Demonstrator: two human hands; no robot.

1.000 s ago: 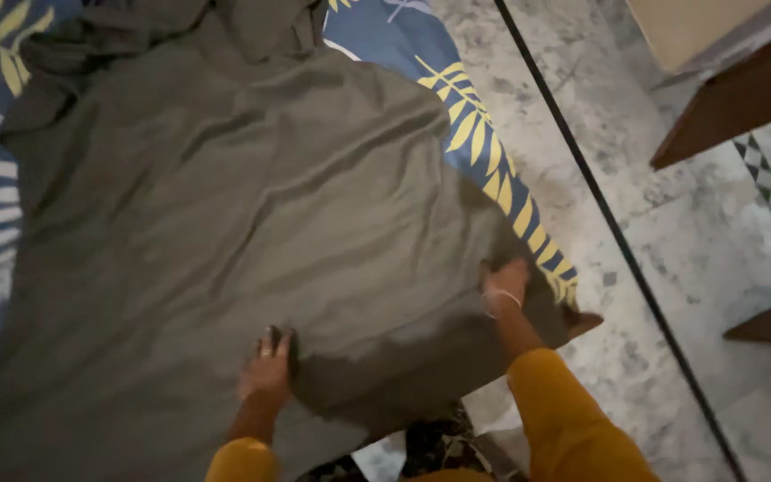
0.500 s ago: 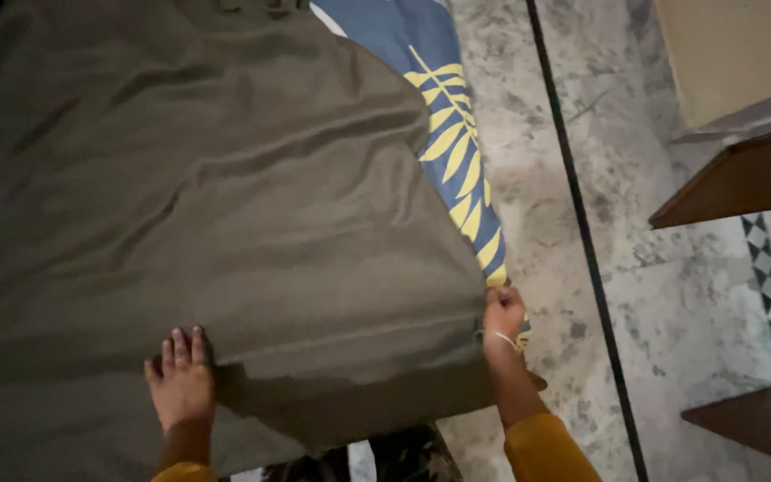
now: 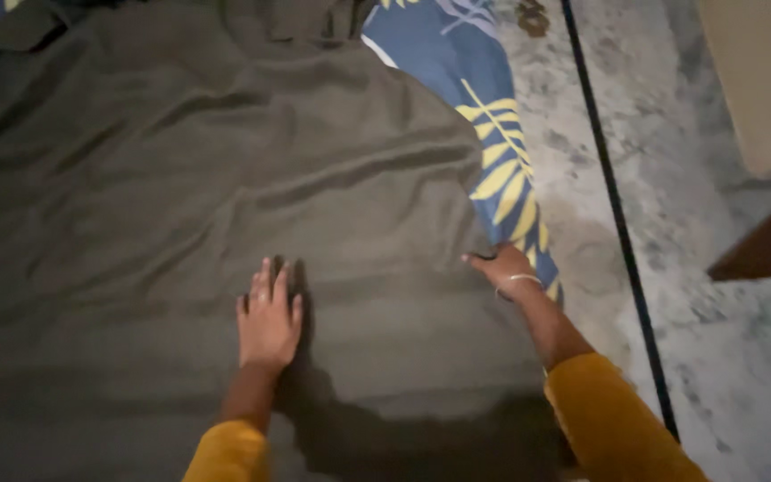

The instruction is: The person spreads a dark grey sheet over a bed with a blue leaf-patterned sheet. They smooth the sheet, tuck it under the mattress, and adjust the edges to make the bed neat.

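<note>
Left hand (image 3: 269,323) flat on olive cloth (image 3: 180,196) — fingers together, right hand (image 3: 503,268) pinching its edge

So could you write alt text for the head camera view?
A person's left hand lies flat on a large, wrinkled dark olive-grey cloth, while the right hand touches its edge over a blue sheet with yellow leaf print, beside a mottled grey stone floor.
</note>
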